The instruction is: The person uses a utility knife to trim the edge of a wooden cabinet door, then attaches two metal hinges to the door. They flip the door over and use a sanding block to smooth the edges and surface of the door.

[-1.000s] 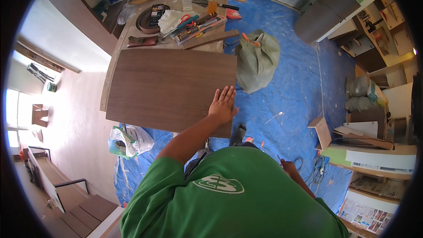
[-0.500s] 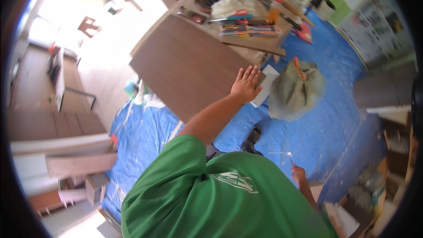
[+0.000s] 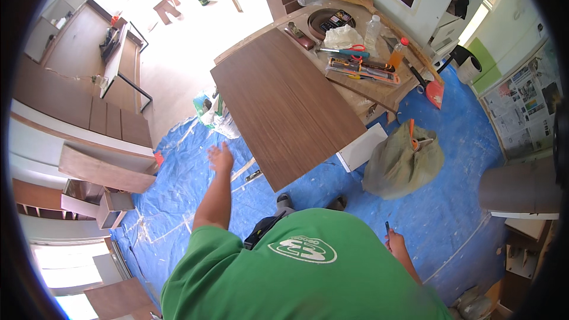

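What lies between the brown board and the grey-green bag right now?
In the head view, a white panel lies between the brown board and the grey-green bag, with some blue sheet showing beside it.

The brown board (image 3: 287, 106) near me has a matt, smooth face of streaky wood grain, and the blue sheet (image 3: 438, 219) underfoot looks like crinkled plastic with a slight sheen. The green shirt (image 3: 308, 284) is matt cloth, the clear bottle (image 3: 372, 34) shiny plastic, the newspaper pages (image 3: 526, 106) printed paper.

The left hand (image 3: 221, 158) has moved off the brown board (image 3: 288, 108) to its left.
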`<state>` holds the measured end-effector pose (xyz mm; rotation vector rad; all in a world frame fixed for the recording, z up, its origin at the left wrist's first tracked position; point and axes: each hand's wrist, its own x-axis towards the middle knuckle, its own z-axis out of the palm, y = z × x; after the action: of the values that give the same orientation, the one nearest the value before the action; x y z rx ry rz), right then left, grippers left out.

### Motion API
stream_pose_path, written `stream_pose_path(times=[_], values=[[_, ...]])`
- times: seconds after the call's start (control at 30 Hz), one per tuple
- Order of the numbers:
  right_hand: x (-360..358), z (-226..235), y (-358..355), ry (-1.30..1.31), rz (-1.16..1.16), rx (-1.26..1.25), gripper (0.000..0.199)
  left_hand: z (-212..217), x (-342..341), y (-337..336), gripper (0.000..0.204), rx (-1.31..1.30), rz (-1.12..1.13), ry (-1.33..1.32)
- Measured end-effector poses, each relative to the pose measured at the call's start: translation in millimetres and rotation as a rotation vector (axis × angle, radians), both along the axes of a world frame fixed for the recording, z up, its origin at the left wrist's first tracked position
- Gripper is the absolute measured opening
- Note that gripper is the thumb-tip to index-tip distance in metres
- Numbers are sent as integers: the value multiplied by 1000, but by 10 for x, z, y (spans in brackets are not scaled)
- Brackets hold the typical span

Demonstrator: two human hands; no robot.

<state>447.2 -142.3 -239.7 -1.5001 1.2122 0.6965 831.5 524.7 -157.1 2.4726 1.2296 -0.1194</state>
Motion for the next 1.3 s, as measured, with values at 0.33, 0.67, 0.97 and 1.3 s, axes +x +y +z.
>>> stream_pose_path(times=[0.33, 0.67, 0.97, 1.3], values=[[531, 329, 711, -3, 102, 98, 30, -974, -2008, 1949, 50, 164, -529, 369], [288, 786, 1859, 179, 130, 37, 23, -1355, -2873, 1885, 69, -490, -543, 447], [707, 902, 1765, -128, -126, 189, 20, -1600, -2452, 2357, 51, -507, -313, 261], [2006, 1135, 1418, -319, -60, 189, 30, -1136, -2317, 1443, 45, -531, -157, 131]])
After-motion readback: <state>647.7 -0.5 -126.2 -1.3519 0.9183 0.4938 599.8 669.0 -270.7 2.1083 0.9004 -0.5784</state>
